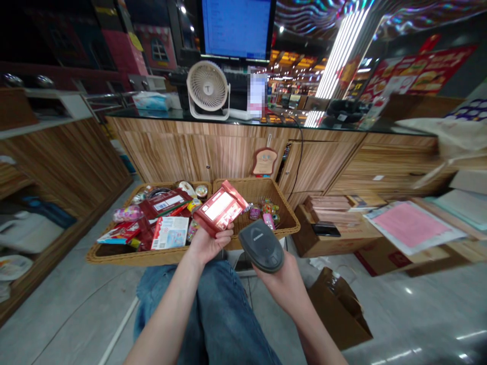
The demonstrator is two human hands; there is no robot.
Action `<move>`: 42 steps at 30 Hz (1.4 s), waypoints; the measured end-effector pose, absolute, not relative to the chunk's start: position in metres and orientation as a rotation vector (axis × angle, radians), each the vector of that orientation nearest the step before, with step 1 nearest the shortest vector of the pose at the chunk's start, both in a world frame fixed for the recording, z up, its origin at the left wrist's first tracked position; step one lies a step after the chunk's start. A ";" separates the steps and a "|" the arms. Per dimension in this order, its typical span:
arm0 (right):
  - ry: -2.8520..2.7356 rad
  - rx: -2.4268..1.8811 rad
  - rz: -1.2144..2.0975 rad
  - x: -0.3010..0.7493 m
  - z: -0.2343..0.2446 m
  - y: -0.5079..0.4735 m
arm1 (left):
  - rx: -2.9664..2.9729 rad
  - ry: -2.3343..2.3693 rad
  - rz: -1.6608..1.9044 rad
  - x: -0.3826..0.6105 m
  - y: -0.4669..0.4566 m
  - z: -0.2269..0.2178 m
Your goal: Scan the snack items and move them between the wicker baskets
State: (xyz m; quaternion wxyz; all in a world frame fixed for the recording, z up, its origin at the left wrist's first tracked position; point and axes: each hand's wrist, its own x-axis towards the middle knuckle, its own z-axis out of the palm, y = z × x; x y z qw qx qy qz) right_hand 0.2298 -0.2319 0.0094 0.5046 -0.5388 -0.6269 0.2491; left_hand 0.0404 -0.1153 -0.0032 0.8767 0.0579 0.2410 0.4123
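My left hand [207, 243] grips a red snack packet [220, 208] by its lower edge, its pale label side tilted up toward me. My right hand [283, 276] is wrapped round a dark grey handheld barcode scanner [262, 244], whose head points at the packet from just below and to the right. Both are held over my knees in blue jeans. Behind them stand two wicker baskets: the left basket [114, 256] is full of red packets and sweets, and the right basket [283, 200] holds several small colourful sweets.
A wooden counter [198, 147] runs behind the baskets with a white fan [207, 88], a monitor [238, 28] and a tissue pack on top. Cardboard boxes [338, 309], stacked packs, a black phone [326, 229] and pink papers [413, 225] lie at right. Wooden shelves stand at left.
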 end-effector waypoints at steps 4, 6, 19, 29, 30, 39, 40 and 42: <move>-1.498 -1.322 0.620 0.231 0.007 -0.233 | 0.154 0.507 0.875 0.041 -0.116 -0.002; -1.476 -1.340 0.627 0.231 0.003 -0.234 | 0.174 0.521 0.882 0.040 -0.119 0.000; -1.461 -1.358 0.651 0.232 -0.015 -0.235 | 1.300 1.747 1.775 -0.075 -0.086 0.022; -1.426 -1.418 0.610 0.252 -0.019 -0.238 | 2.020 2.373 1.411 -0.075 -0.084 0.014; -1.413 -1.436 0.591 0.257 -0.020 -0.239 | 2.097 2.262 1.471 -0.062 -0.082 0.014; -1.251 -1.580 0.472 0.302 -0.029 -0.247 | 2.847 1.016 0.574 0.091 -0.029 0.000; -1.239 -1.576 0.465 0.304 -0.029 -0.248 | 2.893 0.927 0.429 0.106 -0.023 -0.003; -1.213 -1.566 0.456 0.308 -0.031 -0.249 | 2.946 0.785 0.195 0.134 -0.012 -0.009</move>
